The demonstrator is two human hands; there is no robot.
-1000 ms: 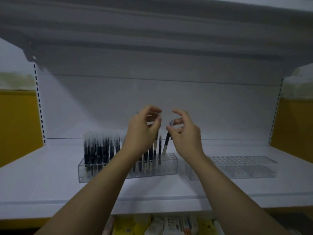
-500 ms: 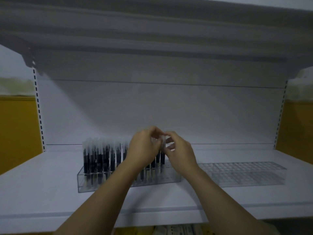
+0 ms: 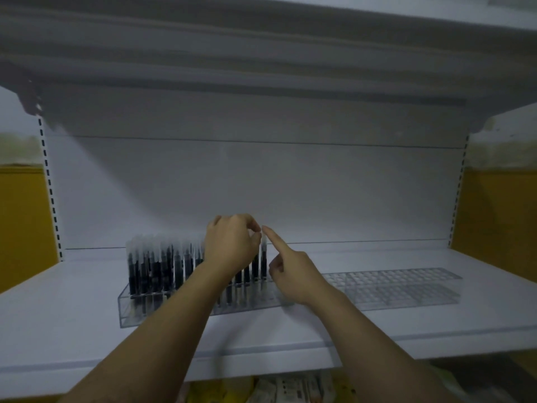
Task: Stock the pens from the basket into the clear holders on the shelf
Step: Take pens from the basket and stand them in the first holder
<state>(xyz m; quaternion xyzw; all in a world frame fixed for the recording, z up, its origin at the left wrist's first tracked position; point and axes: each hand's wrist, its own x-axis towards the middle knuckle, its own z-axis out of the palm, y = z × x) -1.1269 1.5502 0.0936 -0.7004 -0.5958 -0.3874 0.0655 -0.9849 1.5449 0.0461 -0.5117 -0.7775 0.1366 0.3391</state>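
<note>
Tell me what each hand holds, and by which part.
The left hand appears to pinch the rightmost pen by its pale cap end, though blur leaves doubt. The right hand holds nothing; its straight index fingertip meets that cap's top.

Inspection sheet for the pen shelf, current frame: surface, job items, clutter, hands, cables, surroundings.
Surface: white shelf carrying two clear holders.
Job's things: left holder mostly filled with upright pens; right holder empty; basket out of view.
Clutter: nothing seen.
Hands: left hand curled over the pen tops, grip unclear; right hand index finger extended at cap of end pen.
Cables: nothing seen.
Surroundings: upper shelf above, yellow panels either side, packaged goods below.
</note>
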